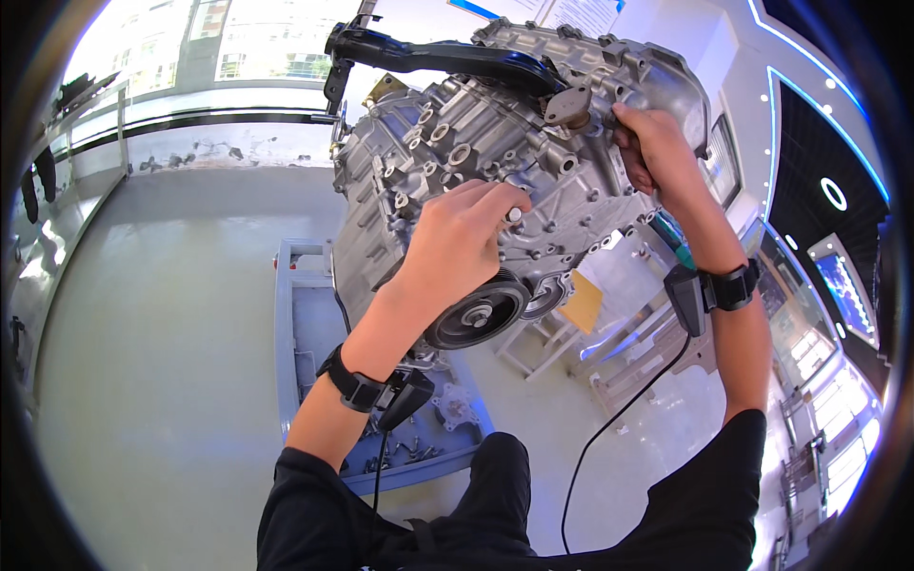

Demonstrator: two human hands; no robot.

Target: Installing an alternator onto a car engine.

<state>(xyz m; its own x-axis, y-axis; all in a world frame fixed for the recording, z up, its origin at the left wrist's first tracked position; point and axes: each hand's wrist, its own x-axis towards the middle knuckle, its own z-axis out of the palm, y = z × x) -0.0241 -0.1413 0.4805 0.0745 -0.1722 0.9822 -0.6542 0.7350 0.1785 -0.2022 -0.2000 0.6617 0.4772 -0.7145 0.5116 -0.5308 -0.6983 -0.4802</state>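
Note:
A large silver-grey engine (371, 257) fills the middle of the view, tilted on its mount. My left hand (457, 233) is closed against its front face, above the black ribbed pulley (479, 314). From between its thumb and fingers pokes the round, shiny end of a small silver cylindrical piece (514, 214); its other end is hidden. Higher up on the right, my right hand (657, 152) has its fingers curled in at the engine's edge, beside a flat oval metal flange (568, 107). Whatever those fingers pinch is hidden.
A black arm-like bracket (428, 57) crosses the engine's top. Below stands a blue-grey tray frame (419, 473) with loose bolts and a flat metal part (457, 407). A yellow panel (581, 303) lies beyond. Cables hang from both wrist devices. A metal rack (71, 190) stands left.

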